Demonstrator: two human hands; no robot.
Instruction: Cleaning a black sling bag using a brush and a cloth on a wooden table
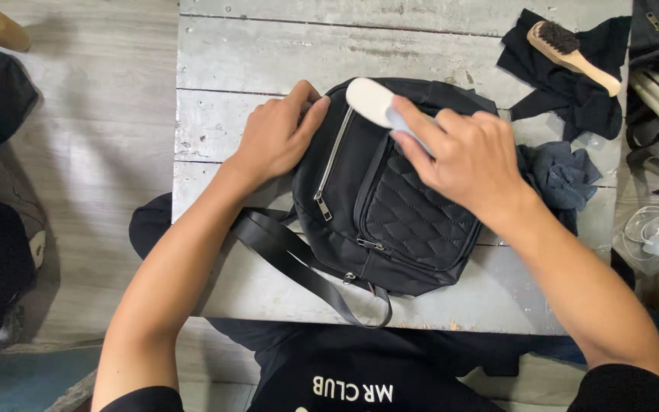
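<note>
A small black backpack (390, 198) with a quilted front pocket and silver zippers lies flat on a white-painted wooden table (268, 53). My left hand (276, 137) rests on the bag's upper left edge, fingers curled over it. A white oval handheld tool (371, 101), possibly a brush or lint remover, is gripped in my right hand (463, 156) and pressed against the bag's top. The bag's black straps (299, 263) trail toward the table's near edge.
A wooden-handled brush (573, 47) lies on a black cloth (573, 84) at the back right. A dark blue rag (566, 175) sits right of the bag. Bags and white cables (654, 229) crowd the right side. Dark objects stand on the floor at left.
</note>
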